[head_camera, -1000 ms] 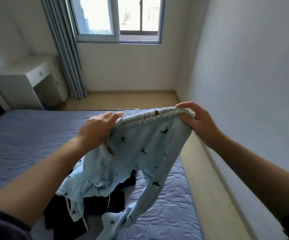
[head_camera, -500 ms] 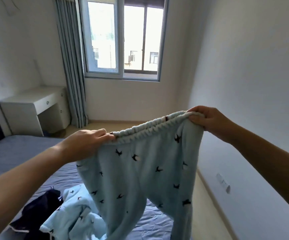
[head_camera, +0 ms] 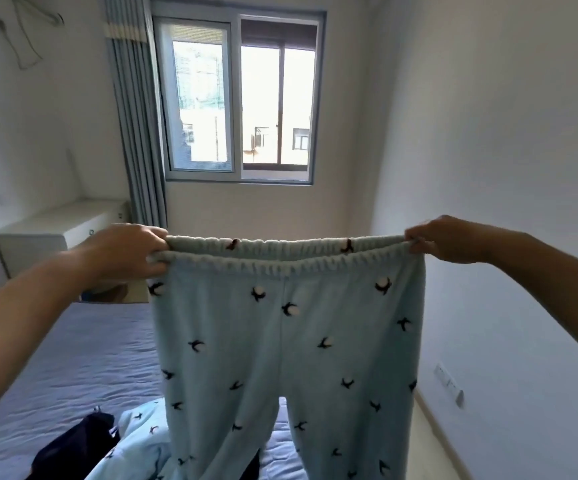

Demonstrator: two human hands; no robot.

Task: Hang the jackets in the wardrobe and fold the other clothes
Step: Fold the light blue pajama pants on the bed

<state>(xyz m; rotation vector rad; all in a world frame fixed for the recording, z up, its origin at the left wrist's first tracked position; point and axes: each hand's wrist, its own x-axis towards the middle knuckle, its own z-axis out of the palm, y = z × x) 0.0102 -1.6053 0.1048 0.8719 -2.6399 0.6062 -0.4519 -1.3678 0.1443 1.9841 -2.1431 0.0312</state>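
Note:
Light blue fleece pyjama trousers (head_camera: 291, 344) with small black bird prints hang in front of me, both legs dropping below the frame. My left hand (head_camera: 128, 251) grips the left end of the elastic waistband, and my right hand (head_camera: 443, 239) pinches the right end, so the waistband is stretched wide and level. On the bed below lie a matching light blue garment (head_camera: 138, 441) and a dark garment (head_camera: 76, 445), both partly hidden by the trousers.
A bed with a blue-grey quilted cover (head_camera: 72, 368) fills the lower left. A white desk (head_camera: 55, 233) stands by the grey curtain (head_camera: 138, 133) under the window (head_camera: 239, 98). A white wall with a socket (head_camera: 450, 382) runs along the right, beside a strip of wooden floor.
Both hands have risen and spread apart, pulling the waistband flat and lifting the trousers off the bed. My view has tilted up toward the window.

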